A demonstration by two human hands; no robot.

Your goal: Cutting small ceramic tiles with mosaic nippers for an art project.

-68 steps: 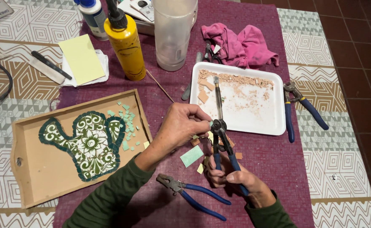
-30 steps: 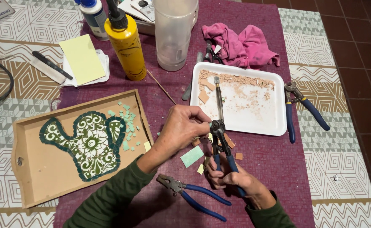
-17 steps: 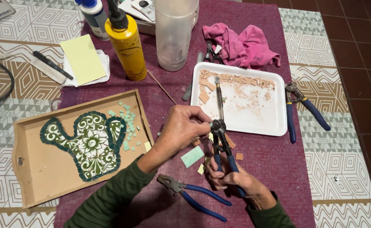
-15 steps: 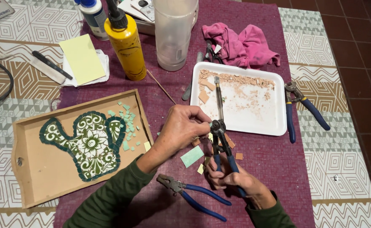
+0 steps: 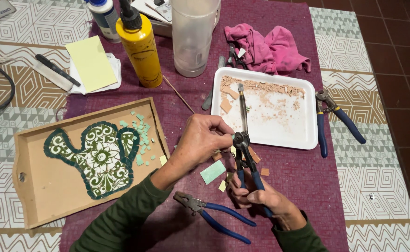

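Nearest the viewer, a pair of blue-handled pliers lies loose on the maroon cloth, between the two green-sleeved forearms. Just right of it the right hand is clenched around the blue handles of tile nippers, whose jaws point away from the person. The left hand reaches in from the left with its fingertips pinched at those jaws — it seems to hold a small tile piece there, but the piece itself is too small to make out. Under the hands lie a pale green tile and a few tan and yellow chips.

To the left sits a shallow wooden tray holding a green-and-white mosaic cactus, with loose green bits beside it. Farther off and to the right, a white tray carries tan tile shards and a slim glass cutter; another pair of blue pliers lies just right of it. At the far edge stand a yellow glue bottle and a clear plastic container, with a pink rag to the right and a yellow sheet to the left.
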